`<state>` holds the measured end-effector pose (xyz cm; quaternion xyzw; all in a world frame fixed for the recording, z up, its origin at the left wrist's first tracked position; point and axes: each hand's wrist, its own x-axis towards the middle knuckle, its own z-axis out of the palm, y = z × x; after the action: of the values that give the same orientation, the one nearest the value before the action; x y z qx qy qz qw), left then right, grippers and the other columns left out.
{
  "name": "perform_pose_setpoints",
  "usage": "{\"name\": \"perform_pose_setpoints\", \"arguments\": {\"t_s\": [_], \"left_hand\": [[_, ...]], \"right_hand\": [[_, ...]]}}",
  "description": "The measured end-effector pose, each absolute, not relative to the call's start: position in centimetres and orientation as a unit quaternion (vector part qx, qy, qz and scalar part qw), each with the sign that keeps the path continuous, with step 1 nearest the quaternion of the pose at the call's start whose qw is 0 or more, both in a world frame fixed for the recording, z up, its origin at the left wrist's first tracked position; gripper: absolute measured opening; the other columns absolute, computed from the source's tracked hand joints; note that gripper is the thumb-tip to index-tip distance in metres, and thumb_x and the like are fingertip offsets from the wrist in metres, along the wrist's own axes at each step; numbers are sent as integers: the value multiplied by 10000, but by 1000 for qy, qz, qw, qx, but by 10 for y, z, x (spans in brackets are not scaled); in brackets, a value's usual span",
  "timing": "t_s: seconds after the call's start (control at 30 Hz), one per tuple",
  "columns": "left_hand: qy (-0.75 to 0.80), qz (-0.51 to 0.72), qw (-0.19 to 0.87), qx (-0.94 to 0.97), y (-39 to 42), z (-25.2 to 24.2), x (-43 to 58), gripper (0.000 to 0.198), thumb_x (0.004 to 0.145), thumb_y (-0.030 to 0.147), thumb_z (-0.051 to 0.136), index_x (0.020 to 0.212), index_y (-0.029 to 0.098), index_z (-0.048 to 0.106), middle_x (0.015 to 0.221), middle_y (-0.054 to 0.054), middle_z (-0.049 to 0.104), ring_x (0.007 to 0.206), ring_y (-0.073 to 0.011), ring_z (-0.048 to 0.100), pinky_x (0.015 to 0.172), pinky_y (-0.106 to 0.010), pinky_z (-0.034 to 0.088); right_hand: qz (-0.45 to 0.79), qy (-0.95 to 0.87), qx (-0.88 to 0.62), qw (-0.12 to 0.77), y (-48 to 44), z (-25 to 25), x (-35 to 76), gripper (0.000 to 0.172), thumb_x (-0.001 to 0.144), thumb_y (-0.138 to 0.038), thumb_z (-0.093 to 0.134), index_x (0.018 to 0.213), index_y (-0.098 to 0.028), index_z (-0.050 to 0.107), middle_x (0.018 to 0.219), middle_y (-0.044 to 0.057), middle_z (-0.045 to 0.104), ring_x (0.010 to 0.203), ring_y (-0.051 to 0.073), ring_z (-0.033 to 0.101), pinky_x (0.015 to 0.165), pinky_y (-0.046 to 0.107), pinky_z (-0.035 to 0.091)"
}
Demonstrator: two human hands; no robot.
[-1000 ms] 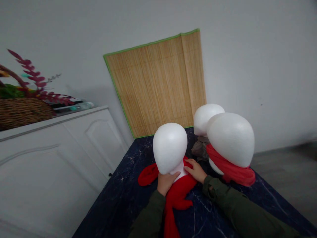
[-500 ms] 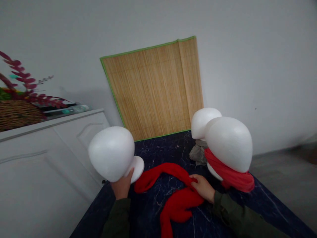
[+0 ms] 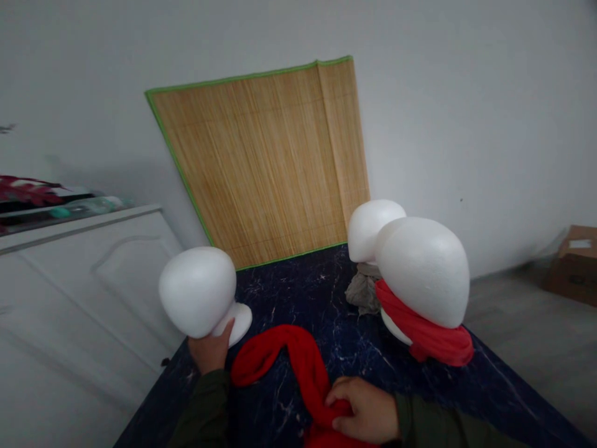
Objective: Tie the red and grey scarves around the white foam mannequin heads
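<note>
On the left, my left hand is closed around the neck of a white foam mannequin head, just above its round base. A red scarf lies curved across the dark marbled table, and my right hand pinches it near the lower edge of the view. The scarf's near end runs out of the picture. To the right stands another foam head with a lighter red scarf wrapped around its neck. Behind it is a third foam head with grey cloth at its neck.
A bamboo mat with green edging is against the wall behind the table. White cabinets border the left side, with a bottle on top. On the floor at far right is a cardboard box.
My right hand has moved toward me and slightly left, drawing the red scarf along. The left hand and its foam head sit a little lower and further left in view; the camera has turned right.
</note>
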<state>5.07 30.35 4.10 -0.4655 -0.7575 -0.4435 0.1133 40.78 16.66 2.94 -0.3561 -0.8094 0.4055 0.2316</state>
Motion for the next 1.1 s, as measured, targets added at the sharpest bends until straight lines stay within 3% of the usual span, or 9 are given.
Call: {"name": "perform_pose_setpoints", "arguments": {"t_s": [0.13,0.23,0.33,0.43,0.57,0.63,0.77,0.93,1.1], "left_hand": [[-797,-402,120,-435,305,32,47,819,593,624,528,1100,-18,500,1098,-248,539,1075,-379,465,918,-447,365],[-805,-415,124,-406,296,32,55,857,613,606,523,1161,-46,418,1133,-269,503,1079,-377,460,891,-453,384],[-799,-417,127,-414,278,39,70,767,678,539,481,1169,-45,402,1139,-272,495,1094,-366,450,891,-451,382],[-776,-389,75,-491,253,46,90,614,721,485,444,1145,40,448,1108,-203,543,991,-302,536,858,-403,414],[-743,-282,-35,-606,219,44,125,432,788,508,354,979,169,543,875,-89,637,799,-235,608,753,-345,452],[-733,-204,-3,-649,208,37,144,473,804,528,318,949,155,569,847,-114,637,814,-255,601,763,-362,435],[-728,-129,91,-668,215,24,171,622,800,552,303,1122,63,514,1025,-212,585,951,-323,544,842,-439,373],[-726,-127,21,-676,266,19,179,628,794,559,303,1213,114,447,1300,-189,417,1224,-325,326,961,-521,239],[-707,-157,46,-688,302,27,185,598,759,500,427,1206,102,450,1290,-184,433,1224,-328,324,987,-522,201]], "right_hand": [[415,-805,-355,233,170,30,409,318,674,-271,570,980,-204,628,971,40,600,855,153,557,793,234,411],[414,-808,-347,236,170,31,410,310,678,-262,568,974,-198,630,967,45,605,872,159,557,812,242,407],[415,-808,-346,237,169,34,411,312,686,-251,555,984,-193,628,981,49,605,886,160,557,830,247,404],[413,-809,-347,234,169,35,411,318,688,-254,551,990,-193,628,983,53,604,881,160,559,826,247,409],[412,-808,-347,238,168,34,410,319,689,-262,548,989,-192,631,989,55,602,883,158,561,822,240,413],[411,-809,-343,242,169,34,410,317,691,-263,545,987,-192,632,990,53,603,885,158,561,825,238,411],[399,-820,-331,244,168,33,410,318,677,-266,564,977,-188,635,977,55,608,889,167,561,831,248,410],[399,-815,-324,270,169,31,408,324,660,-271,594,971,-188,632,975,54,607,890,169,559,833,262,413],[401,-771,-373,324,180,26,408,368,639,-232,611,1002,-170,622,1024,69,584,953,178,537,897,290,383]]}}
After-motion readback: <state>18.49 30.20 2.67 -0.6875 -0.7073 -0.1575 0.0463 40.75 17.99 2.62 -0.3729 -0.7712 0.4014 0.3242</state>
